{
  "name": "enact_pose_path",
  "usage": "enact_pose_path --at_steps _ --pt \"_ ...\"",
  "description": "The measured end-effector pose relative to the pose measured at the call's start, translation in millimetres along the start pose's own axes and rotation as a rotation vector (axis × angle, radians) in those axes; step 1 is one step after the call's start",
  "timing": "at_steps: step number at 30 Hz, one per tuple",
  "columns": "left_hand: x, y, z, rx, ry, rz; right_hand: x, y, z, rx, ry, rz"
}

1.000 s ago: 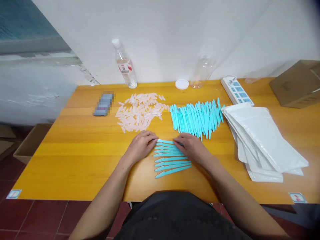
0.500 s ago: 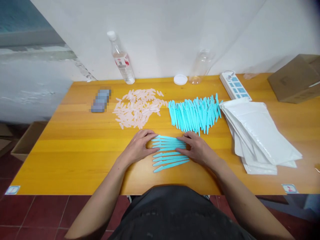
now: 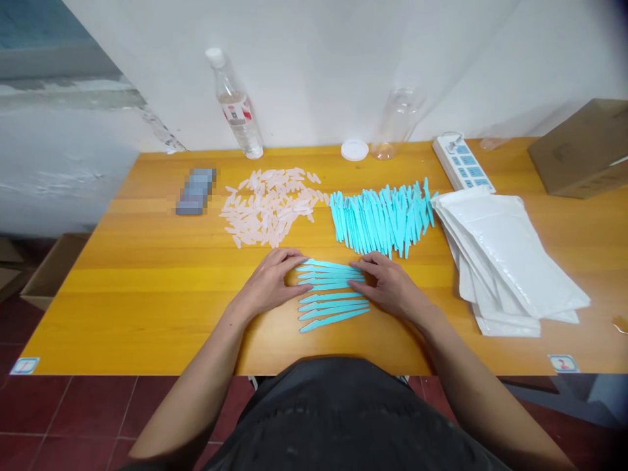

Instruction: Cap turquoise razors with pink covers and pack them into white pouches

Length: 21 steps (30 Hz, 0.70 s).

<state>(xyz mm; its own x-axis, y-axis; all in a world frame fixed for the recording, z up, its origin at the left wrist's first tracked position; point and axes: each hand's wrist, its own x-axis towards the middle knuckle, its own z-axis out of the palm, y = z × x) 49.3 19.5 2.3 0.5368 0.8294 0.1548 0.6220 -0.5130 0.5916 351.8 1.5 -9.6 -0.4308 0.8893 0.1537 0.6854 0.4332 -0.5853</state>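
In the head view, the row of blue blade-like sticks (image 3: 333,305) lies near the middle of the table's near edge (image 3: 147,314), pointed ends toward its left side. The left hand (image 3: 269,281) has thumb and forefinger spread at the left ends of the upper sticks; the right hand (image 3: 392,286) spans their right ends likewise, thumb apart from forefinger. Whether either presses firmly cannot be told. If the two hands pushed unevenly, the thin sticks would probably skew or ride over one another; a thumb slipping inward might also knock the lower, fanned ones out of line. The right hand sits just below the heap of blue sticks (image 3: 377,222), so a careless knuckle could mix loose pieces into the row. Pale pink pieces (image 3: 269,212) nearly meet that heap on its left, and a sideways brush might mingle the two. As for writing, the sticker (image 3: 563,364) on the near edge toward the right reads as a red 2; the near-left corner's sticker (image 3: 24,366) seems to show a 1. The bottle (image 3: 238,111) by the far edge has a red-and-white label, its brand too small to read.
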Motion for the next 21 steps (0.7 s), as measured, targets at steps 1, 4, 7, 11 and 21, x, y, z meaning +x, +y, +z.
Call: enact_pose_path --at_steps 1,4,7,11,21 --pt "0.0 -0.2 0.1 -0.002 0.005 0.001 0.3 -0.2 -0.2 0.0 -0.004 0.003" --pt "-0.1 -0.9 0.8 -0.014 0.02 0.002 1.0 -0.8 -0.4 0.003 -0.01 0.003" --pt "0.3 -1.9 1.8 -0.009 0.022 -0.007 1.9 -1.2 -0.2 0.007 -0.006 0.012" --pt "1.5 -3.2 2.8 -0.006 0.025 -0.016 3.3 -1.1 0.5 0.017 -0.008 0.036" --pt "1.6 -2.9 3.4 -0.002 0.025 -0.024 4.0 -1.8 1.0 0.026 -0.003 0.046"
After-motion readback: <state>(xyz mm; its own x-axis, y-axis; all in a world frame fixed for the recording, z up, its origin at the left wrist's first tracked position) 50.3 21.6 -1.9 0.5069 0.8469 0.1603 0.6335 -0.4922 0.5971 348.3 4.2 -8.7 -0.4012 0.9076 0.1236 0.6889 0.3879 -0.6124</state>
